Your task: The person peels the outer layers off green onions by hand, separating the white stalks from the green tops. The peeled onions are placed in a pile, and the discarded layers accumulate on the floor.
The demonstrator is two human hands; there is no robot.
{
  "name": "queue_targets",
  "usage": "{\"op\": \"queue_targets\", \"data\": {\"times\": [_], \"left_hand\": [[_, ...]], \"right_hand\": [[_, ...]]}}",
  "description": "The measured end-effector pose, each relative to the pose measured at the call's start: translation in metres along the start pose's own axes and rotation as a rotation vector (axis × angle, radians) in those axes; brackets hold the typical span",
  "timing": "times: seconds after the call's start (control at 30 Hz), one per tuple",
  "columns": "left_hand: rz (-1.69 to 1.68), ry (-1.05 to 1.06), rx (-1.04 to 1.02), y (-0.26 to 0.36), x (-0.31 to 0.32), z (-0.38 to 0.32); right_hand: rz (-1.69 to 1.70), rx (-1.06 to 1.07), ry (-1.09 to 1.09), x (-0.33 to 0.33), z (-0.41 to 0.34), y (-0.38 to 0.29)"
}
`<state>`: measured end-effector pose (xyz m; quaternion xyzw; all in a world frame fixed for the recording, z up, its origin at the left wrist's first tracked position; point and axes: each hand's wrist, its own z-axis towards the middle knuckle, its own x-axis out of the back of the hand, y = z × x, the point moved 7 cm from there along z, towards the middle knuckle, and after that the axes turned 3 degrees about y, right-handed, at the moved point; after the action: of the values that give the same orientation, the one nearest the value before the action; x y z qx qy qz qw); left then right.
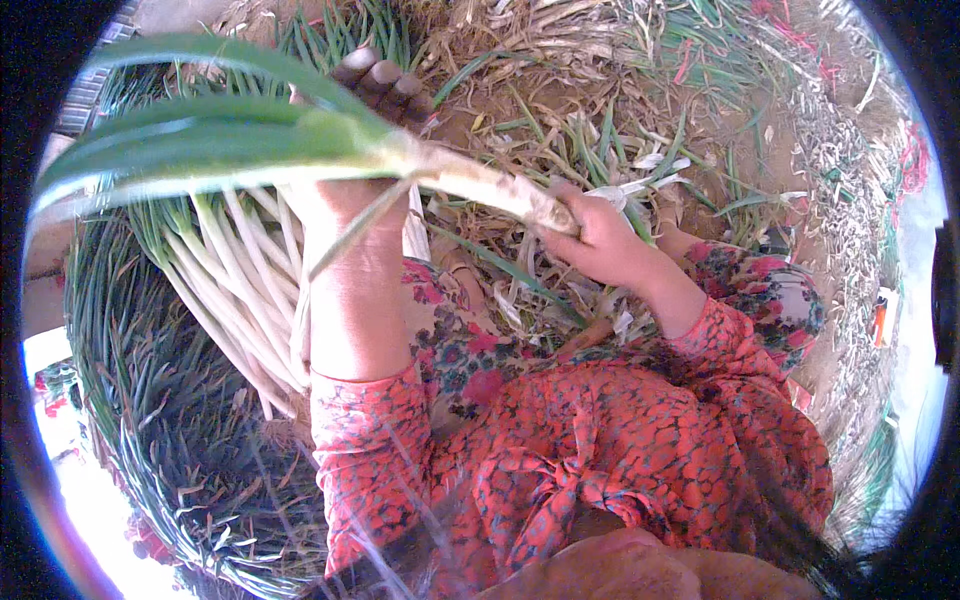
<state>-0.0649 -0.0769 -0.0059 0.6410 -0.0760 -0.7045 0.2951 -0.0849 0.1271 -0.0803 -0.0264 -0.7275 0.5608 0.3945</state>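
Observation:
A large green onion (480, 180), with broad green leaves and a pale stem, lies across the view in front of my left wrist. My right hand (600, 232) grips the stem at its root end. Behind the leaves, my left hand (382, 86) is raised with its dark, soiled fingers curled; its palm is mostly hidden, so its hold cannot be told. A narrow drooping leaf hangs from the stem over my left forearm. Beside that forearm lies a bunch of green onions with bare white stems (240, 277).
A big heap of green onions (172, 420) fills the left side. Peeled skins and cut leaves (585, 142) litter the ground ahead, with more dry roots and leaves (510, 37) behind. Pink-red ties (911, 161) lie at the far right.

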Motion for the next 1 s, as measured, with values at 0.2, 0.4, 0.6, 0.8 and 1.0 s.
{"op": "queue_targets", "data": {"times": [0.2, 0.4, 0.6, 0.8, 1.0], "left_hand": [[0.018, 0.135, -0.013, -0.018, -0.027, 0.003], [0.925, 0.34, -0.124, -0.029, -0.038, 0.004], [0.691, 0.289, 0.003, -0.044, -0.033, 0.01], [0.839, 0.036, 0.205, -0.086, -0.063, -0.006], [0.88, -0.162, 0.165, -0.092, -0.077, -0.011]], "right_hand": [[0.144, -0.081, 0.027, 0.009, 0.009, 0.005], [0.191, -0.054, 0.069, 0.008, 0.008, 0.018], [0.3, -0.08, 0.012, 0.015, 0.004, 0.011], [0.607, 0.054, 0.22, 0.053, -0.001, -0.018], [0.785, 0.175, 0.317, 0.074, -0.002, -0.031]]}}
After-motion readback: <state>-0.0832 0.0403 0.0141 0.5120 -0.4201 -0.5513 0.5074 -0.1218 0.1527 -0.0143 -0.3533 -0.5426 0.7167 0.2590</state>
